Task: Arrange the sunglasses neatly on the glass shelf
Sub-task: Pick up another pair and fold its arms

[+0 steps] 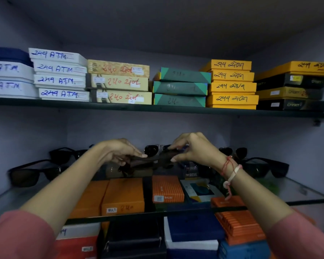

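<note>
A brown pair of sunglasses (153, 160) hangs blurred between my two hands, just above the middle of the glass shelf (307, 193). My left hand (120, 152) pinches its left end and my right hand (193, 149) grips its right end. Black sunglasses stand open on the shelf: one pair at the far left (32, 172), one behind it (67, 154), one at the far right (266, 166). More dark pairs (153, 149) line the back, partly hidden by my hands.
The upper shelf (157, 107) carries stacks of flat boxes: white (60, 79), beige, green (180, 87), yellow (232, 85) and black. Beneath the glass shelf lie orange boxes (123, 195), blue and black ones. Side walls close in left and right.
</note>
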### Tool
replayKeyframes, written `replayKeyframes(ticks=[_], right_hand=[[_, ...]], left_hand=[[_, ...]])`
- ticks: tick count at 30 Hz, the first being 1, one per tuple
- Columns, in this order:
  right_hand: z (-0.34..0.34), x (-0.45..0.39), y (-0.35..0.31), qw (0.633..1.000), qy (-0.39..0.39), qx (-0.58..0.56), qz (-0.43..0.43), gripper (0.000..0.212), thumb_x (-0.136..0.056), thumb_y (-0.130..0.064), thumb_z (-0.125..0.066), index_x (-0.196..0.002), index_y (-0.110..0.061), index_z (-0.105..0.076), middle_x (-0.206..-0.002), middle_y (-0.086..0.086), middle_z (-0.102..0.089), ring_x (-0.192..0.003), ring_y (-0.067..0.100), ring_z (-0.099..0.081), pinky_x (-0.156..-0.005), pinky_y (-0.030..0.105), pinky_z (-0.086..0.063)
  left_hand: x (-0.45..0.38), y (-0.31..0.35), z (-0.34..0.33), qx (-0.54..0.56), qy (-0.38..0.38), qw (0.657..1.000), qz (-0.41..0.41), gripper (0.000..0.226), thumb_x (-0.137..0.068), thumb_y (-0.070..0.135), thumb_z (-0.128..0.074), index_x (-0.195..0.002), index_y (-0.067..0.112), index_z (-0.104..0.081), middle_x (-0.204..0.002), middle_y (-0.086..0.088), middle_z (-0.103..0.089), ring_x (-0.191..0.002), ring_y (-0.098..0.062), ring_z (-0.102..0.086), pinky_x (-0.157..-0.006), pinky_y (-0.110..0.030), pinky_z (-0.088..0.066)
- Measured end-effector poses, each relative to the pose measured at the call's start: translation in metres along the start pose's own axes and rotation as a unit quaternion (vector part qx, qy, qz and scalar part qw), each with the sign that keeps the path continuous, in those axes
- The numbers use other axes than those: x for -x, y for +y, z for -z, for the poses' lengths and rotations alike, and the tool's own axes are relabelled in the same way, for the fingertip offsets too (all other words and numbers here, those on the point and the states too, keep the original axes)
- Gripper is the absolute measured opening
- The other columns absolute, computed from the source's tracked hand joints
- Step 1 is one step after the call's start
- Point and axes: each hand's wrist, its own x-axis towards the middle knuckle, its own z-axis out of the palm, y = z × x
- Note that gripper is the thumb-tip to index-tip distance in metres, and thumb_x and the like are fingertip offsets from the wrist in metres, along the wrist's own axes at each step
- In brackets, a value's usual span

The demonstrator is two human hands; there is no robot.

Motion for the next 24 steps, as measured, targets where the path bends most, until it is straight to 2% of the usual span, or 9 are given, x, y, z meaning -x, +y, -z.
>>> replayKeyframes(ticks=[4, 6, 9, 12, 16, 19, 21, 24], right_hand=[[-0.005, 0.007, -0.013, 0.998, 0.053, 0.006, 0.026, 0.028, -0.077, -0.027, -0.079, -0.103, -0.017, -0.078, -0.096, -0.001, -0.077, -0.084, 0.01, -0.07, -0.081, 0.032, -0.059], [-0.006, 0.009, -0.017, 0.995, 0.096, 0.006, 0.011, 0.023, -0.08, -0.026, -0.076, -0.1, -0.016, -0.079, -0.094, 0.001, -0.079, -0.08, 0.008, -0.072, -0.082, 0.03, -0.059], [-0.006, 0.01, -0.019, 0.992, 0.119, 0.028, -0.042, 0.021, -0.081, -0.029, -0.074, -0.097, -0.016, -0.08, -0.093, 0.003, -0.08, -0.08, 0.012, -0.073, -0.083, 0.032, -0.06], [-0.007, 0.01, -0.02, 0.988, 0.13, 0.022, -0.075, 0.017, -0.079, -0.029, -0.076, -0.089, -0.017, -0.081, -0.087, 0.001, -0.08, -0.074, 0.009, -0.072, -0.076, 0.028, -0.06], [-0.008, 0.009, -0.02, 0.986, 0.136, 0.02, -0.091, 0.014, -0.077, -0.029, -0.078, -0.083, -0.017, -0.082, -0.082, -0.001, -0.08, -0.058, -0.003, -0.061, -0.06, 0.008, -0.048], [-0.007, 0.006, -0.016, 0.985, 0.139, 0.012, -0.107, 0.013, -0.076, -0.027, -0.079, -0.083, -0.017, -0.082, -0.082, 0.0, -0.08, -0.064, 0.002, -0.066, -0.066, 0.014, -0.052], [-0.007, 0.003, -0.014, 0.983, 0.14, 0.015, -0.118, 0.015, -0.075, -0.026, -0.08, -0.087, -0.017, -0.081, -0.083, 0.003, -0.08, -0.069, 0.008, -0.069, -0.069, 0.016, -0.052], [-0.006, -0.001, -0.006, 0.978, 0.143, 0.013, -0.149, 0.021, -0.074, -0.024, -0.078, -0.094, -0.019, -0.08, -0.088, 0.008, -0.079, -0.077, 0.018, -0.072, -0.076, 0.021, -0.055]], left_hand=[[0.015, -0.009, 0.011, 0.047, -0.039, 0.998, 0.015, 0.044, -0.081, 0.041, -0.071, -0.107, 0.006, -0.072, -0.082, -0.006, -0.063, -0.059, -0.012, -0.053, -0.048, -0.021, -0.047], [0.02, -0.01, 0.015, 0.118, -0.039, 0.992, 0.004, 0.053, -0.084, 0.051, -0.059, -0.111, 0.007, -0.069, -0.093, -0.007, -0.07, -0.063, -0.012, -0.064, -0.046, -0.02, -0.053], [0.023, -0.005, 0.013, 0.162, 0.032, 0.985, -0.056, 0.055, -0.083, 0.058, -0.055, -0.113, 0.012, -0.063, -0.108, -0.01, -0.067, -0.074, -0.017, -0.073, -0.047, -0.022, -0.059], [0.024, 0.001, 0.009, 0.095, 0.1, 0.981, -0.14, 0.059, -0.074, 0.055, -0.07, -0.117, 0.015, -0.066, -0.108, -0.004, -0.066, -0.079, -0.012, -0.071, -0.049, -0.02, -0.058], [0.021, 0.005, 0.007, 0.018, 0.176, 0.963, -0.201, 0.043, -0.063, 0.036, -0.086, -0.097, 0.011, -0.075, -0.093, -0.006, -0.076, -0.071, -0.01, -0.07, -0.056, -0.02, -0.058], [0.02, 0.009, 0.005, -0.1, 0.251, 0.936, -0.224, 0.034, -0.065, 0.039, -0.084, -0.084, 0.011, -0.079, -0.081, -0.002, -0.076, -0.065, -0.009, -0.065, -0.06, -0.023, -0.053], [0.023, 0.012, 0.002, -0.199, 0.266, 0.915, -0.228, 0.033, -0.069, 0.045, -0.079, -0.08, 0.014, -0.079, -0.073, 0.002, -0.073, -0.067, -0.012, -0.065, -0.061, -0.027, -0.051], [0.023, 0.017, -0.004, -0.285, 0.262, 0.894, -0.227, 0.034, -0.075, 0.046, -0.075, -0.081, 0.013, -0.079, -0.081, -0.001, -0.075, -0.078, -0.02, -0.068, -0.062, -0.029, -0.047]])
